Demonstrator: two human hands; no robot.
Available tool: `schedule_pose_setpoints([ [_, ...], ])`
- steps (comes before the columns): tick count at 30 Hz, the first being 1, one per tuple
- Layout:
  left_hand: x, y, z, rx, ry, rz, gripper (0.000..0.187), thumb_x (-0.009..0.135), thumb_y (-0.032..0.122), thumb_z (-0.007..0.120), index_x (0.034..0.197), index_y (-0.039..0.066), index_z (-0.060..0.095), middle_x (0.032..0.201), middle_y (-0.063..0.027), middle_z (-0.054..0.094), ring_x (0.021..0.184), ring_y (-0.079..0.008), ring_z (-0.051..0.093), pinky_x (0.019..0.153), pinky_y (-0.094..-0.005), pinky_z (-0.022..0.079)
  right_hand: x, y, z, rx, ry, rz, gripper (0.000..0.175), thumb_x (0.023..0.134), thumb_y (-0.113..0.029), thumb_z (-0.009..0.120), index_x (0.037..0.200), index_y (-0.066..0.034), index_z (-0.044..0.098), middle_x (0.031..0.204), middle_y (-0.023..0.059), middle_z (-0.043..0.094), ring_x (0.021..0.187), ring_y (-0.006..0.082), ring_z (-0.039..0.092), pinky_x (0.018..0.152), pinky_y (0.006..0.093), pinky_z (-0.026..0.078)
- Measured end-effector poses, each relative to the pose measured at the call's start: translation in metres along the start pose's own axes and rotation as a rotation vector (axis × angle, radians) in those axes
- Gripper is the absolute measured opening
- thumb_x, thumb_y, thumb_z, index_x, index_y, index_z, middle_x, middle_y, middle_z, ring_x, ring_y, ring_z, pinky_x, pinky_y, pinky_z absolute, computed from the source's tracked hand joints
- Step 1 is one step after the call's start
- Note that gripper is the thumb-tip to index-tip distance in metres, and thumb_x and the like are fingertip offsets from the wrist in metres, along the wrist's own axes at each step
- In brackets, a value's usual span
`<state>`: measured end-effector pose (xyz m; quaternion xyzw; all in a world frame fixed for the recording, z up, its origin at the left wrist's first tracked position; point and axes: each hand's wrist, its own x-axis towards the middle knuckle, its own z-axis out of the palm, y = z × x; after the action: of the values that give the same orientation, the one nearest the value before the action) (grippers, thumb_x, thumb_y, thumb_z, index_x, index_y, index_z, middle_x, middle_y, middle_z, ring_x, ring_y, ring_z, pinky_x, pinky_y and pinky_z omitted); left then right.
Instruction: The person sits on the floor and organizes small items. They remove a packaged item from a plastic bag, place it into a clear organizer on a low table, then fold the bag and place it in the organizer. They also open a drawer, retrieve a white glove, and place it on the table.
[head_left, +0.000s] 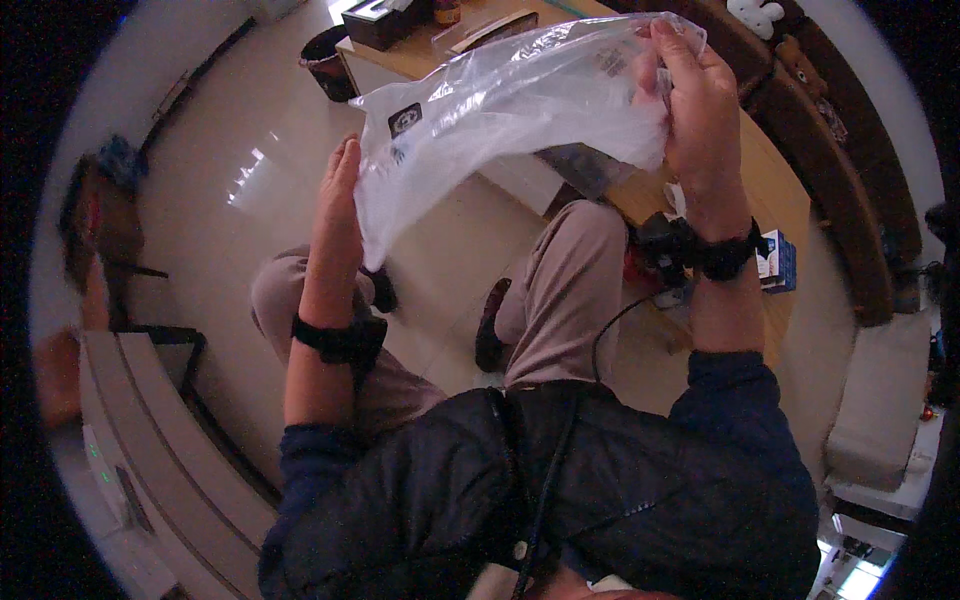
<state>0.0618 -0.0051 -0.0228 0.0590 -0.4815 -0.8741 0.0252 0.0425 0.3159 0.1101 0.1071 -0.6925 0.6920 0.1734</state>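
A clear plastic bag with a white, cloth-like thing inside is stretched between my hands above my knees. My right hand grips its upper right end, thumb on top and some fingers behind the film. At the left end, my left hand lies along the bag's edge, seen side-on; whether its fingers pinch the film is hidden. A small dark square label sits near the bag's left end. Black straps go round both wrists.
A wooden table stands ahead and to the right, with a blue-and-white box on it. A dark bin stands by its far left corner. A brown sofa curves behind the table. A black cable hangs from my right wrist.
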Motion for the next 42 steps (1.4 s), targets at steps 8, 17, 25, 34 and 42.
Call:
schedule_pose_setpoints([
  [8, -0.039, 0.031, 0.016, 0.279, -0.265, 0.484, 0.087, 0.061, 0.02, 0.061, 0.145, 0.006, 0.04, 0.154, -0.0135, 0.028, 0.143, -0.0302, 0.028, 0.117, -0.0416, 0.024, 0.019, 0.012, 0.001, 0.198, -0.021, 0.168, 0.024, 0.096, -0.026, 0.061, 0.103, -0.0041, 0.065, 0.081, 0.0, 0.062, 0.072, 0.0073, 0.056, 0.065, 0.0205, 0.046],
  [17, -0.089, 0.073, 0.03, 0.93, -0.215, 0.803, 0.07, 0.067, 0.032, 0.079, 0.13, 0.01, 0.06, 0.152, -0.0138, 0.034, 0.145, -0.029, 0.023, 0.117, -0.0464, 0.017, 0.018, 0.027, 0.015, 0.351, -0.046, 0.332, 0.027, 0.094, -0.027, 0.063, 0.104, -0.0022, 0.065, 0.086, 0.0048, 0.064, 0.073, 0.0106, 0.058, 0.063, 0.0229, 0.049],
  [25, -0.094, 0.096, 0.031, 0.831, 0.288, 0.927, 0.019, 0.097, 0.016, 0.06, 0.098, -0.002, 0.068, 0.095, -0.0056, 0.068, 0.086, -0.0123, 0.06, 0.08, -0.0244, 0.048, -0.001, 0.034, 0.05, 0.517, -0.176, 0.363, 0.051, 0.096, -0.05, 0.055, 0.104, -0.0001, 0.061, 0.079, 0.007, 0.064, 0.065, 0.015, 0.061, 0.06, 0.0297, 0.051],
  [34, -0.099, 0.106, 0.045, 0.657, 0.605, 0.822, 0.02, 0.097, 0.021, 0.061, 0.094, 0.002, 0.067, 0.076, 0.0021, 0.061, 0.067, -0.0044, 0.053, 0.059, -0.0207, 0.043, -0.048, 0.029, 0.068, 0.106, 0.129, -0.056, 0.057, 0.089, -0.055, 0.064, 0.104, -0.001, 0.055, 0.091, 0.0058, 0.059, 0.081, 0.0126, 0.058, 0.072, 0.0277, 0.049],
  [42, -0.109, 0.099, 0.057, 0.639, 0.601, 0.727, 0.023, 0.093, 0.025, 0.065, 0.102, 0.004, 0.067, 0.092, -0.0048, 0.067, 0.078, -0.0131, 0.062, 0.066, -0.0271, 0.052, -0.052, 0.029, 0.07, -0.265, -0.094, -0.224, 0.049, 0.086, -0.041, 0.071, 0.106, 0.0007, 0.055, 0.095, 0.0198, 0.065, 0.086, 0.0351, 0.064, 0.078, 0.042, 0.05],
])
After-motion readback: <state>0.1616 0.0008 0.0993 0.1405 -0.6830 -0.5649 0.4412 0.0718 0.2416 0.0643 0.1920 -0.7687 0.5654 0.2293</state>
